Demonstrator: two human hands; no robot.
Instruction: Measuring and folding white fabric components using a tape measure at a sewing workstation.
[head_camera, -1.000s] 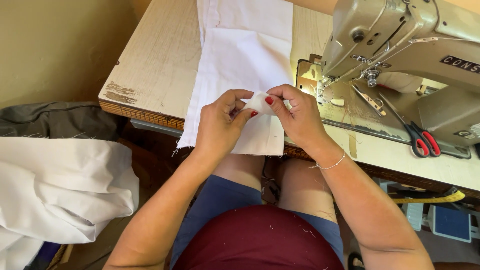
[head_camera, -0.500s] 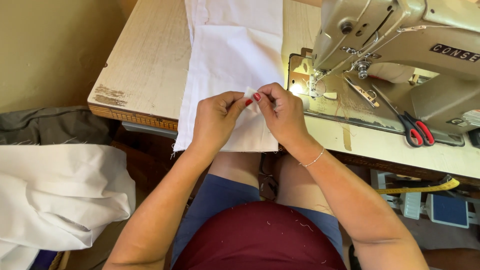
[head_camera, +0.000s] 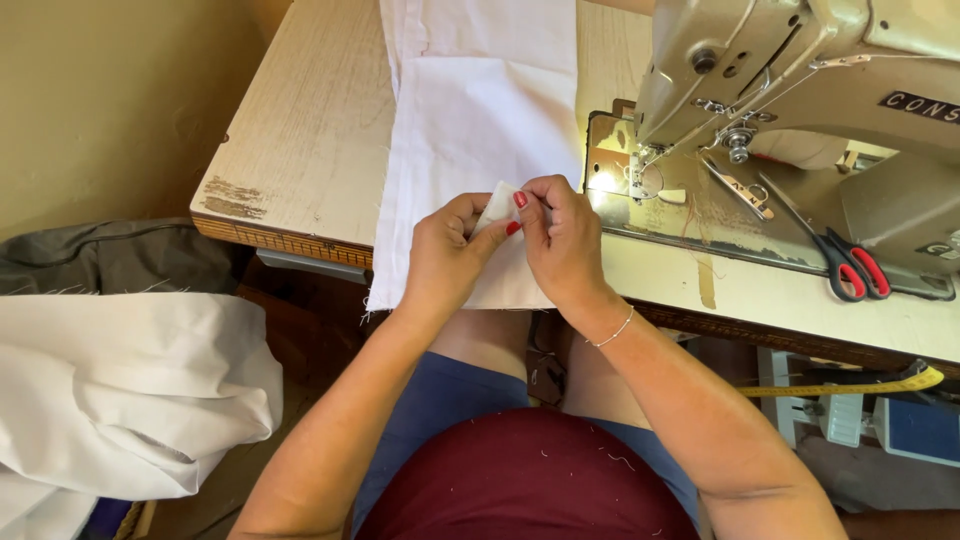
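My left hand (head_camera: 447, 258) and my right hand (head_camera: 562, 240) meet over the front edge of the sewing table (head_camera: 300, 140). Both pinch a small folded white fabric piece (head_camera: 497, 206) between thumbs and fingertips; most of it is hidden by the fingers. Under the hands a long white cloth (head_camera: 480, 110) lies flat on the table and hangs a little over its front edge. The right hand sits just left of the sewing machine's needle plate (head_camera: 640, 185).
A beige sewing machine (head_camera: 800, 90) fills the right of the table, with red-handled scissors (head_camera: 850, 270) on its bed. A yellow tape measure (head_camera: 850, 385) hangs below the table edge. A heap of white cloth (head_camera: 110, 400) lies at lower left over dark grey fabric (head_camera: 110, 255).
The hands have closed in together on the small fabric piece, folding it smaller. The view has shifted a little relative to the table.
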